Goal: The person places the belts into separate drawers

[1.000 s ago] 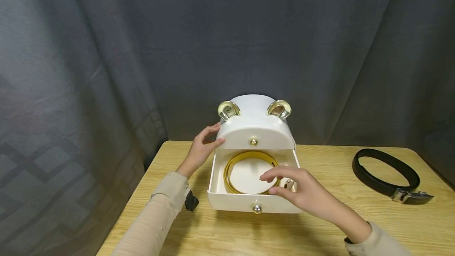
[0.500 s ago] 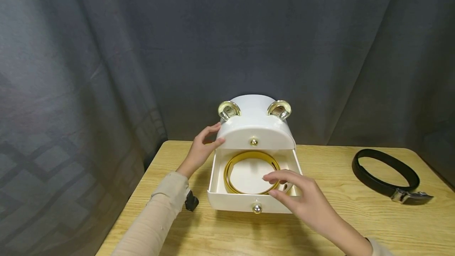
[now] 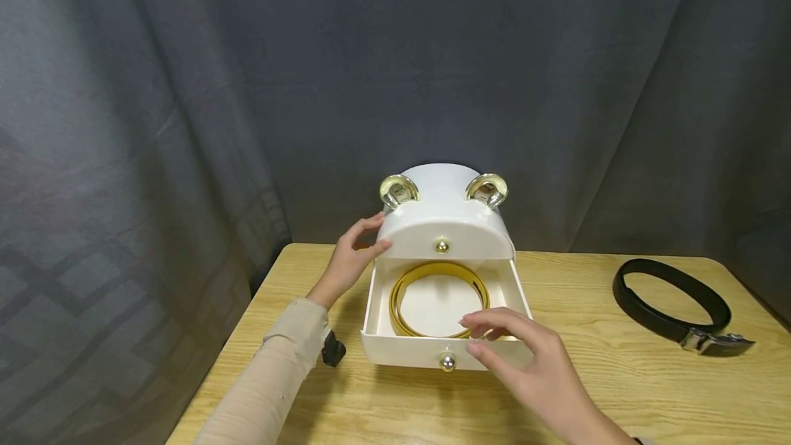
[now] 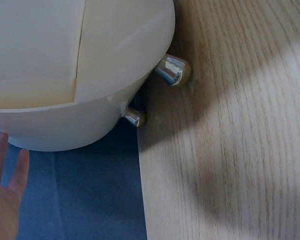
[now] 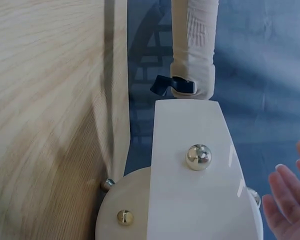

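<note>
A white box with gold bear ears stands on the table, its lower drawer pulled out. Inside that drawer lies a coiled yellow belt. My left hand rests on the box's left side, thumb by the front edge and fingers spread along the side. Over the drawer's front right corner hovers my right hand, fingers loosely bent and thumb apart, nothing visible between them. The silver knob on the drawer front is left of the thumb. In the right wrist view the drawer's knob stands apart from the fingers.
A coiled black belt with a silver buckle lies on the right of the wooden table. The upper drawer, with a gold knob, is closed. A dark grey curtain hangs behind. A black strap piece shows at my left wrist.
My right hand has drawn back toward the drawer's front edge, covering the small light item at the drawer's right side. The left hand, box and belts stay put.
</note>
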Available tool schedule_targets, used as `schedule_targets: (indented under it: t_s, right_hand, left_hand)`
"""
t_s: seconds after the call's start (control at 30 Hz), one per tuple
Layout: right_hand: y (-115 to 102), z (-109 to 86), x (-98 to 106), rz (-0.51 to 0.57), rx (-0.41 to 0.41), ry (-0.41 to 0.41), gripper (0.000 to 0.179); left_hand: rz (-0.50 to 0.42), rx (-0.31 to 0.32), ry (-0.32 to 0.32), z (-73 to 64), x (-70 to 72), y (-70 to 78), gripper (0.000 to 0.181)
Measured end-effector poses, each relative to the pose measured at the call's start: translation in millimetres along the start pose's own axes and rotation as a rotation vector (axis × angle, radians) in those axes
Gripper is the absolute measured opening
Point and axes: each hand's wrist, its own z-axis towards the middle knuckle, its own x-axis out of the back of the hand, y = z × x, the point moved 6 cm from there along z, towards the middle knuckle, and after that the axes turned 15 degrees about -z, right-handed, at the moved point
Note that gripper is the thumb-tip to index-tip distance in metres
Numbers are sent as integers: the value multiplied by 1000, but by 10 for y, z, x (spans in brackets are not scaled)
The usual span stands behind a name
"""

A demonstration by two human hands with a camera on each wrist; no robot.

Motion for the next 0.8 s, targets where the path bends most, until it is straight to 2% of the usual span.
schedule_targets:
  t_s: [0.33, 0.57, 0.8]
  right_hand:
    - [-31, -172, -86, 74, 69, 18, 43]
    - [11, -306, -180, 75, 5, -10, 40]
    - [65, -379, -249, 77, 26, -24, 41]
  left_hand:
    - [5, 5, -8, -1, -4, 11, 41]
    - [5, 14, -3, -1, -5, 13, 41]
    - [2, 20, 2, -2, -17, 15, 42]
